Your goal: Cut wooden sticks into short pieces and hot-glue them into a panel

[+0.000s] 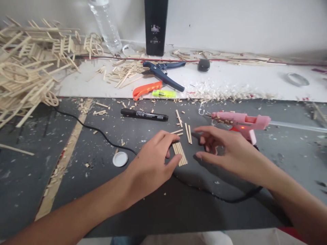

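My left hand (155,156) rests on a short row of wooden sticks (182,153), with its index finger at their far end and its thumb on their near part. The sticks lie side by side on the dark tabletop. My right hand (224,144) hovers just right of them, thumb and fingers apart, with nothing between them. Two loose sticks (188,133) lie between the hands, and more short pieces (179,118) are scattered beyond. Behind my right hand lies a pink hot glue gun (237,120) with an orange light and a clear glue stick in its back.
A black marker (144,115), white cap (120,159), orange-handled tool (146,90), yellow-green tube (164,93) and blue cutter (166,73) lie around. Stick structures (28,68) crowd the left. A plastic bottle (107,27) and black box (156,27) stand behind. A black cord (97,127) crosses the table.
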Motion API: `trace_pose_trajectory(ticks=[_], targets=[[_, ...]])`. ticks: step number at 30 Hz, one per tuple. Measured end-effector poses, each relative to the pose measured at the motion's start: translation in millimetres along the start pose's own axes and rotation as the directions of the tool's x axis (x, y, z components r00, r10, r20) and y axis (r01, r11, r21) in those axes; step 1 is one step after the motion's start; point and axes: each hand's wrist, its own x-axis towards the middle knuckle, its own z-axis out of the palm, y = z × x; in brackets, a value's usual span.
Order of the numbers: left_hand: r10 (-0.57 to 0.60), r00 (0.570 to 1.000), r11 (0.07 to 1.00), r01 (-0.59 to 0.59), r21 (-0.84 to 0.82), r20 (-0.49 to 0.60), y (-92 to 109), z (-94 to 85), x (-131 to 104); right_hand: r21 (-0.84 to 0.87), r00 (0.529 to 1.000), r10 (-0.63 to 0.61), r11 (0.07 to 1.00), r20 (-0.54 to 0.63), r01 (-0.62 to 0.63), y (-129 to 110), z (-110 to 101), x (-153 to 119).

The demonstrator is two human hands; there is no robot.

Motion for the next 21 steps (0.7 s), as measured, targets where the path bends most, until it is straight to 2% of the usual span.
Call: trace_pose_trajectory(ticks=[4, 11, 16, 21], targets=[[0.078, 0.996, 0.997, -0.079, 0.025, 0.036, 1.3, -0.8, -4.4, 0.018, 0.998, 0.04, 0.999, 0.044, -0.041, -8.3, 7.1, 21.0], [0.136, 0.986, 0.984, -0.146, 0.107, 0.096, 3.0, -0.2, -6.5, -0.045, 1.0, 0.005, 0.999, 0.024, -0.004, -6.6, 7.3, 24.9], [0.17, 0.979, 0.972, -0.185, 0.145, 0.112, 4.5, -0.2, -7.9, -0.003, 0.999, -0.03, 1.0, -0.015, 0.03, -8.5, 7.4, 30.8], [0.19, 0.973, 0.958, -0.213, 0.193, 0.129, 4.7, -0.8, -7.4, 0.077, 0.998, -0.045, 0.996, -0.036, 0.048, -5.9, 3.8, 20.5]])
